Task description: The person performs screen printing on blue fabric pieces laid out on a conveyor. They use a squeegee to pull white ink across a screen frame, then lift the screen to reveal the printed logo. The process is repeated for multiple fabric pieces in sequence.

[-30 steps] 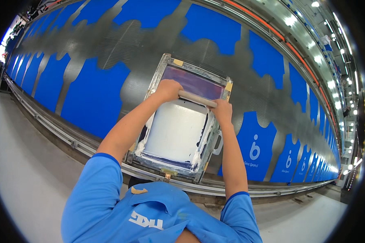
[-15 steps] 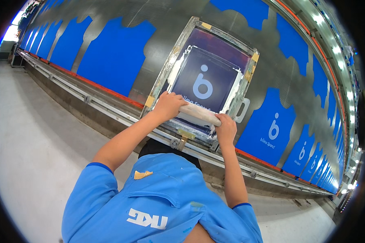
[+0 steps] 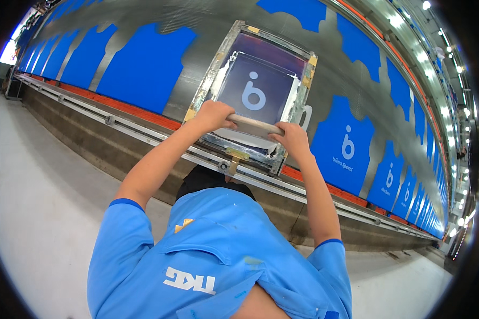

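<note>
Both my hands grip the ends of a pale wooden squeegee (image 3: 253, 126), which lies crosswise over the near part of a screen-printing frame (image 3: 307, 73). My left hand (image 3: 216, 116) is wrapped round its left end, my right hand (image 3: 292, 139) round the right end. Beyond the squeegee, a pale round emblem shows on the dark mesh (image 3: 274, 87). White ink (image 3: 291, 101) is smeared along the sides of the mesh. The squeegee's blade edge cannot be made out clearly. Under the screen, the table surface is hidden.
On the long grey table, plain blue garment panels (image 3: 146, 66) lie to the left, and blue panels with a pale print (image 3: 338, 151) to the right. A metal rail (image 3: 159, 142) runs along the near edge. A white handle (image 3: 306, 117) sticks out at the frame's right.
The squeegee has shifted slightly away from me over the mesh and turned, showing more of its flat side. It now covers the lettering below the emblem. The whole view has shifted a little.
</note>
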The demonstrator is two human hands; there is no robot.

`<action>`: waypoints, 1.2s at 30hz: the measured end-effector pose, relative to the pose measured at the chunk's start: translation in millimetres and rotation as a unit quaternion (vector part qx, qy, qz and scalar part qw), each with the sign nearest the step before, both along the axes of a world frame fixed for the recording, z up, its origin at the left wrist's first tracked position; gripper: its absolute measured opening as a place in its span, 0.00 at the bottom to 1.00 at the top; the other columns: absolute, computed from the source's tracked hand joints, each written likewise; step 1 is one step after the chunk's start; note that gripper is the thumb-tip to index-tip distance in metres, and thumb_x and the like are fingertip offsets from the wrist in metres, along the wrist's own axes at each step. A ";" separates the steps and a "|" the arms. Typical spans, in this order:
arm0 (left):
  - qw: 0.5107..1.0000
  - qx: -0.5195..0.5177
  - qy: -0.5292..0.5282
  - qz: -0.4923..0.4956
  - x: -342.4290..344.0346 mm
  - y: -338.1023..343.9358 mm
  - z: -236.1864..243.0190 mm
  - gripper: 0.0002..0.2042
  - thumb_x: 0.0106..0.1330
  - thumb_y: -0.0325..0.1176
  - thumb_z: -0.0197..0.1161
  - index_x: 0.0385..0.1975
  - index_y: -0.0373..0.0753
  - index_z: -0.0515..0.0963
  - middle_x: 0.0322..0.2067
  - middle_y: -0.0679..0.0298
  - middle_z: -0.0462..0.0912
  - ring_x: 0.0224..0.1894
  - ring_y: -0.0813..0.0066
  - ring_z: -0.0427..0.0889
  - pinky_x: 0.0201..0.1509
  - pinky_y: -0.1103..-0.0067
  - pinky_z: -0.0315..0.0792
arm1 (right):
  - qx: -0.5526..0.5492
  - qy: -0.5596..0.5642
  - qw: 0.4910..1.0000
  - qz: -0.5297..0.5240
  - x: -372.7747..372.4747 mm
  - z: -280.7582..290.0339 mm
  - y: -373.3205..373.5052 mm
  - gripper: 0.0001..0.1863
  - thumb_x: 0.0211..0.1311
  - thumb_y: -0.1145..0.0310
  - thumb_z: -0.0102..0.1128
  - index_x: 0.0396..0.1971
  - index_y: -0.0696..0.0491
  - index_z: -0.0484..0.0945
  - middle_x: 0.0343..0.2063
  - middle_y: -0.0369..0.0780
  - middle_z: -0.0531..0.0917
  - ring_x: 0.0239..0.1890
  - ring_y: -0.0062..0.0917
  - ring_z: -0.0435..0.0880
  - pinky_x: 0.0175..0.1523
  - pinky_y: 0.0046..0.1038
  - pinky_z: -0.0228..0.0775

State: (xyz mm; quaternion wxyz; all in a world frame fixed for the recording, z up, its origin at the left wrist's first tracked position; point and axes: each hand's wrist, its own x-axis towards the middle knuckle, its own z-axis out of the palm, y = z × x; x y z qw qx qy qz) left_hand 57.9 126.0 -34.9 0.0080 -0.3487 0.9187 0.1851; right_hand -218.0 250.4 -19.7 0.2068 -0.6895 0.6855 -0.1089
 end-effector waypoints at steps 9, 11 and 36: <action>0.998 0.022 -0.033 -0.043 -18.4 -48.5 32.9 0.31 0.57 0.68 0.65 0.30 0.39 0.83 0.28 0.54 0.85 0.36 0.52 0.86 0.43 0.62 0.78 | 0.116 -0.076 0.990 -0.015 -2.4 38.3 -49.1 0.21 0.55 0.52 0.74 0.37 0.56 0.88 0.30 0.46 0.87 0.35 0.41 0.86 0.42 0.40 0.75; 0.994 0.067 -0.058 -0.068 -23.3 -62.2 40.7 0.34 0.54 0.70 0.66 0.31 0.38 0.84 0.29 0.53 0.86 0.37 0.51 0.86 0.43 0.61 0.78 | 0.186 -0.108 0.976 -0.032 -8.0 31.7 -57.5 0.24 0.52 0.50 0.75 0.36 0.58 0.88 0.29 0.46 0.87 0.33 0.36 0.86 0.41 0.38 0.74; 0.995 0.047 -0.082 -0.013 -133.2 -156.7 -38.8 0.21 0.53 0.47 0.76 0.49 0.54 0.86 0.43 0.62 0.89 0.49 0.61 0.86 0.54 0.66 0.78 | -0.096 -0.440 0.782 -0.431 -83.7 -179.9 17.7 0.13 0.77 0.66 0.53 0.57 0.49 0.73 0.16 0.26 0.66 0.15 0.11 0.63 0.18 0.20 0.54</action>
